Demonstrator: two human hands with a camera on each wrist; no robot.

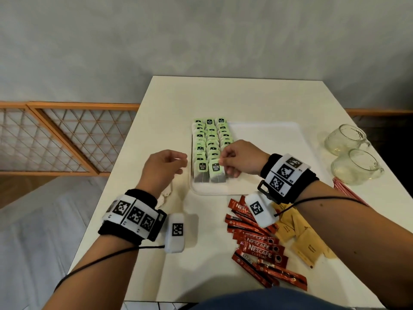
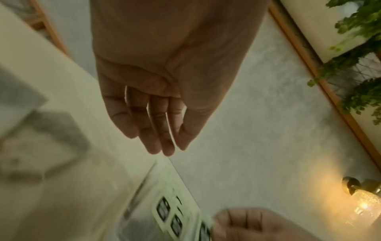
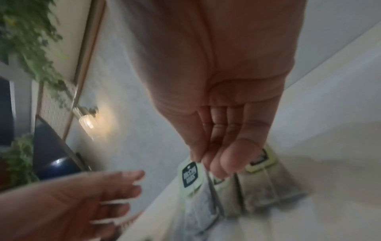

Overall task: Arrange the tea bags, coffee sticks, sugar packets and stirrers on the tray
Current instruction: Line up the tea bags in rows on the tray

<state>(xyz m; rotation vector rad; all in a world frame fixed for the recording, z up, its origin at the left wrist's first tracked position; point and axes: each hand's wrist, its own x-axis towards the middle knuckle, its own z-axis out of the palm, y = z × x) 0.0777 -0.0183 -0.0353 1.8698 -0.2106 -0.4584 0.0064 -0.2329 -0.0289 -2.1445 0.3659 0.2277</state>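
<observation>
On the left part of the white tray [image 1: 268,130] the tea bags [image 1: 211,139] lie in three columns with green tags, and their long axis runs from the far edge toward the person. The right hand [image 1: 239,158] is at the near end of the right column and pinches the green tag of one tea bag [image 1: 216,170] between thumb and fingers; this bag lies just under and left of the hand. The left hand [image 1: 164,167] hovers just left of the tray with loosely curled fingers and grasps nothing. I judge the right hand is nearer for setting this bag, which should stay parallel to its neighbours. Near the person, on the cream counter [image 1: 245,95], the red coffee sticks [image 1: 261,249] and brown sugar packets [image 1: 306,240] lie in loose piles, and red stirrers [image 1: 344,190] lie at the right beside two glass mugs [image 1: 355,153]. Behind the counter is a grey wall, with a wooden lattice panel [image 1: 55,137] at the left.
</observation>
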